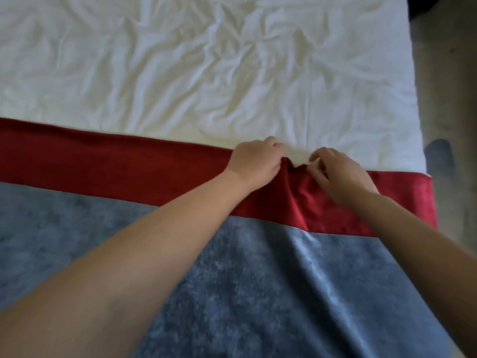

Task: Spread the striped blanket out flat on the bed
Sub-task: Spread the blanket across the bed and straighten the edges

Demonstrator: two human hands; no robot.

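Note:
The striped blanket (108, 166) lies across the near part of the bed, with a red band at its far edge and a wide grey-blue band below it. My left hand (254, 161) and my right hand (340, 174) sit close together on the red band's far edge, each pinching the cloth. Between them the edge is bunched into a small pucker, and a long crease runs from there toward me down the grey-blue band. To the left of my hands the red band lies fairly flat.
The bed's wrinkled white sheet (196, 68) fills the far half of the view. The bed's right edge runs down the right side, with beige floor (446, 86) beyond it and a dark object (438, 153) on that floor.

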